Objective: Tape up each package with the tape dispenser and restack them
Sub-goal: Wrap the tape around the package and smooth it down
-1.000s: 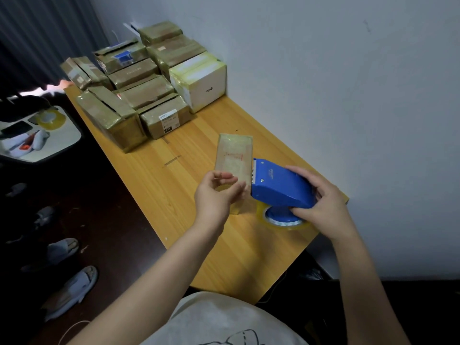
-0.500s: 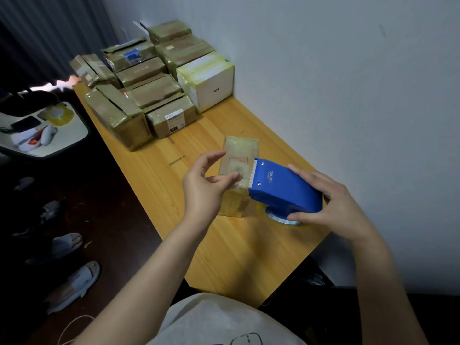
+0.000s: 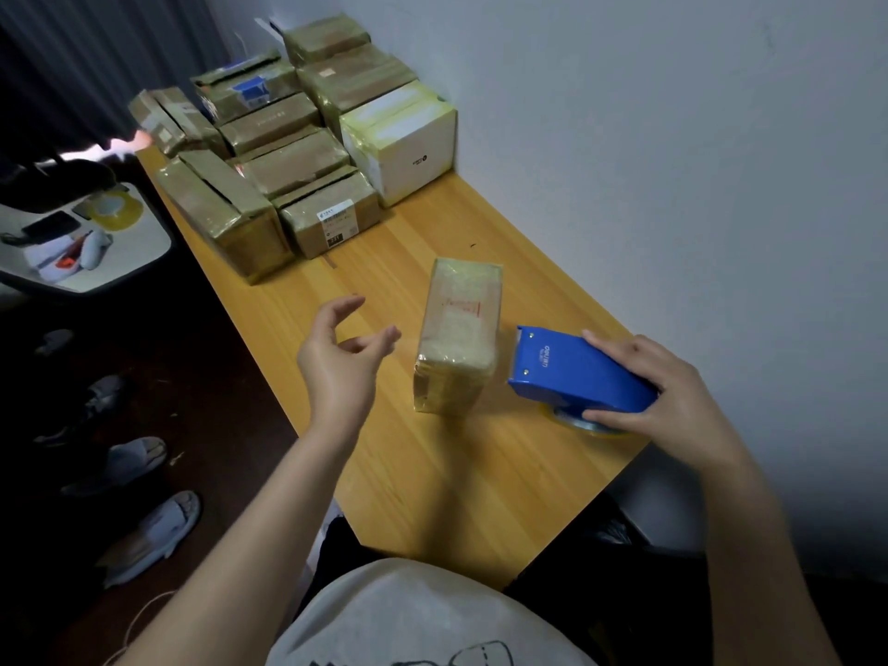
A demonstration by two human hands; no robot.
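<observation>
Dark floor on the left holds slippers [image 3: 149, 535], and beyond them a white tray [image 3: 139, 254] carries a yellow tape roll [image 3: 115, 211] and a dark phone [image 3: 50, 225]. Next comes a long wooden table [image 3: 432, 487], its right edge against a pale wall [image 3: 672, 137].

At the table's far end brown taped packages [image 3: 269, 170] sit packed together, some stacked, reaching the far left corner. 1 white box [image 3: 403, 137] stands at their right, against the wall.

Nearer the person, the left hand [image 3: 336, 372] hovers above the table's left edge. Its fingers are loosely spread and slightly curved, and it holds nothing. It is apart from the package.

That package [image 3: 456, 338], wrapped in clear tape, lies alone on the middle of the table, its long side running toward the far end.

Just beside it on the right, not touching, is the blue dispenser [image 3: 576, 372], near the table's right edge with its toothed end toward the package. The right hand [image 3: 672, 401] grips its rear, fingers over the top and thumb along the near side.
</observation>
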